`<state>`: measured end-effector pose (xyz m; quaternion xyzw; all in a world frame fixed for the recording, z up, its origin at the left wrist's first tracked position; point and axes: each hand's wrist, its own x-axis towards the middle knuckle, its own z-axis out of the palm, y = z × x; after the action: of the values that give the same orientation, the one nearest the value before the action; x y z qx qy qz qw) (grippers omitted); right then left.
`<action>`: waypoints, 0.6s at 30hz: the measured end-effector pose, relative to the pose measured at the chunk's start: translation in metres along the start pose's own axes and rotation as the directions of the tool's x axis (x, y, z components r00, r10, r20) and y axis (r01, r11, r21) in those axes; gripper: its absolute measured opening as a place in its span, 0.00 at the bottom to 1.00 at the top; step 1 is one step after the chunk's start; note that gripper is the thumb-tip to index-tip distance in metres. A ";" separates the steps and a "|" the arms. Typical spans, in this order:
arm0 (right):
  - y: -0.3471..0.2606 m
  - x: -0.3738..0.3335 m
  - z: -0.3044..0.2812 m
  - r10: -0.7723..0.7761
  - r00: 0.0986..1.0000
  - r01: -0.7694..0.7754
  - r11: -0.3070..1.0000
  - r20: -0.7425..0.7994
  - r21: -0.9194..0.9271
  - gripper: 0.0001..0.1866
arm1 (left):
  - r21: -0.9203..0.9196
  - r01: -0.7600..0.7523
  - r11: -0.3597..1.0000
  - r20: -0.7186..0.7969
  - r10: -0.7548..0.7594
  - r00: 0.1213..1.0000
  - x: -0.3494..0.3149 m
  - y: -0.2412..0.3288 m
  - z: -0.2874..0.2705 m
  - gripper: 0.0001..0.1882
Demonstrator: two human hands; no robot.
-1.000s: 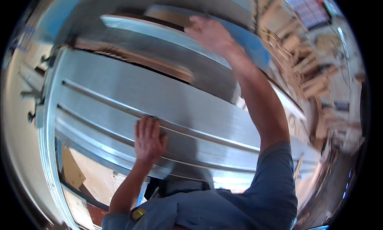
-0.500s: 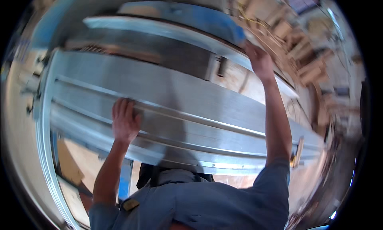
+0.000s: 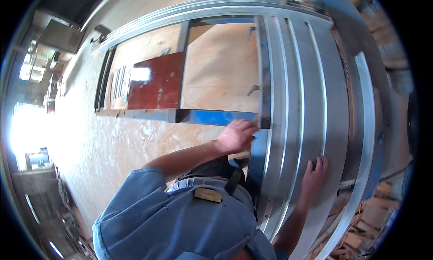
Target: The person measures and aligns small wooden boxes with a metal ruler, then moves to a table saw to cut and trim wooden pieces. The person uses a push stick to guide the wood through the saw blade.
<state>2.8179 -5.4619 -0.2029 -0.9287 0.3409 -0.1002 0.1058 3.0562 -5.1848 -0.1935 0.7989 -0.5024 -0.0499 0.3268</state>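
Low in the head view, closest to the camera, I get the blue-grey shirt (image 3: 180,215) with a small yellowish block (image 3: 208,195) on its front. Just past it, the left hand (image 3: 237,136) is curled at the near end of a blue rail (image 3: 216,117), beside the grooved metal table (image 3: 334,125). I cannot tell whether its bent fingers are clamped on the rail, touching it or free. The right hand (image 3: 314,174) lies on the table's top, fingers loosely apart, and I make out nothing in it.

The relation I judge to count most: the table is to the left hand's right and directly under the right hand, its long axis and grooves running away from the body, while the rail goes off leftward, roughly square to it. The left hand is nearer the rail; the right is nearer the pale metal strip (image 3: 369,120) beyond the table.

Farther out, I see a reddish-brown panel (image 3: 155,82) within the outline of an open metal frame (image 3: 183,48). Wood pieces (image 3: 374,215) crowd the lower right rim.

Hidden from me are both palms; the table's near end is cut off, and glare washes out the far left.
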 end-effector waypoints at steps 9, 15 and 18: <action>0.001 0.007 0.006 0.108 0.986 -0.113 0.993 0.131 0.034 0.20 | 0.028 0.694 0.720 -0.612 -0.536 0.581 -0.170 -0.143 -0.166 0.09; 0.032 0.016 0.021 0.134 0.978 -0.106 0.979 0.162 -0.175 0.25 | -0.080 0.920 0.384 -0.663 -0.710 0.239 -0.249 -0.234 -0.264 0.14; 0.027 0.024 0.021 0.156 0.973 -0.117 0.969 0.173 -0.215 0.26 | -0.064 0.969 0.238 -0.647 -0.750 0.141 -0.293 -0.294 -0.288 0.17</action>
<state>2.8249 -5.4945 -0.2277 -0.9142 0.4012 0.0312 0.0487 3.2566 -4.7214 -0.2101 0.9558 0.1873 0.0982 0.2040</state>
